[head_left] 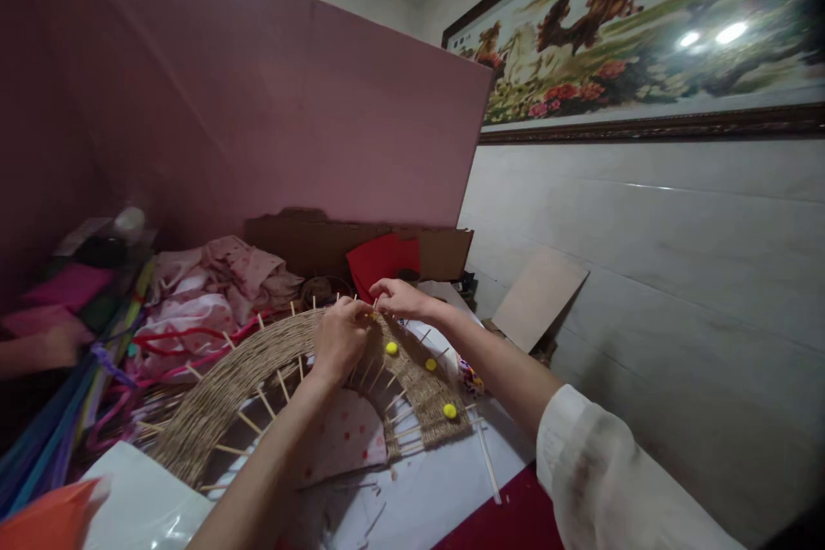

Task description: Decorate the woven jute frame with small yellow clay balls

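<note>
A fan-shaped arch (251, 369) of woven brown twine on thin wooden sticks lies in front of me. Round yellow pieces (430, 364) dot its right side. At the top of the arch, my left hand (343, 333) rests with its fingers pinched together; what they grip is hidden. My right hand (400, 299) comes in from the right, thumb and fingers closed close to the left fingertips. A bit of yellow shows just under the fingers, too small to name. Inside the arch sits a pale half-round piece (348, 438) with red spots.
Pink spotted cloth (219, 275) and coloured fuzzy stems (58, 447) crowd the left. A blurred skin-coloured shape, possibly another person's hand (45, 345), is at the left edge. Behind stand red card (387, 262) and a pink board (322, 103); a cardboard sheet (538, 296) leans on the right wall.
</note>
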A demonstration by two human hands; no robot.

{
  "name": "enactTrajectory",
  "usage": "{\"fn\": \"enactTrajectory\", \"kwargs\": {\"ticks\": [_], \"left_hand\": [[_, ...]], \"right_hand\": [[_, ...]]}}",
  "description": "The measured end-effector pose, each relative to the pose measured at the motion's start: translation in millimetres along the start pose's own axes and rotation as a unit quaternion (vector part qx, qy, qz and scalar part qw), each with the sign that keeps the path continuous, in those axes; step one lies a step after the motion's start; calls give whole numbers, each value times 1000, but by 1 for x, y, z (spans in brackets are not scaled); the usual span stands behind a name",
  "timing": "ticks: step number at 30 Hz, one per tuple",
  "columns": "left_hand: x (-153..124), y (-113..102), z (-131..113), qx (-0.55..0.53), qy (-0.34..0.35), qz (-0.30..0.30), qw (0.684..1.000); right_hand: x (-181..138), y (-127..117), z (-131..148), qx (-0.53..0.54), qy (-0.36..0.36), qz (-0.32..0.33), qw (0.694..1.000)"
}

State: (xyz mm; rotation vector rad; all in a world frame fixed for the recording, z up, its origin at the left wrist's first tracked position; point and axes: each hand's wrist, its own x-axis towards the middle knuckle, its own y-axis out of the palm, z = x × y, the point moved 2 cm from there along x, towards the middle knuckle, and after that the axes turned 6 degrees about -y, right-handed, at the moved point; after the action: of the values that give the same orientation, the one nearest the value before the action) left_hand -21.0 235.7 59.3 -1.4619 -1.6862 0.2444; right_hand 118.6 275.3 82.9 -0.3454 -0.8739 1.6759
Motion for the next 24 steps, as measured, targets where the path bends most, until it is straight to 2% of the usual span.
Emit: {"fn": "enactTrajectory", "kwargs": {"ticks": [17, 24], "left_hand": [[2, 7, 5, 7, -7, 4, 1000], [2, 7, 7, -14, 12, 6, 1000]], "right_hand": [[-4, 4, 2, 127, 18, 19, 992], [-7, 1, 2, 168, 22, 28, 985]]}}
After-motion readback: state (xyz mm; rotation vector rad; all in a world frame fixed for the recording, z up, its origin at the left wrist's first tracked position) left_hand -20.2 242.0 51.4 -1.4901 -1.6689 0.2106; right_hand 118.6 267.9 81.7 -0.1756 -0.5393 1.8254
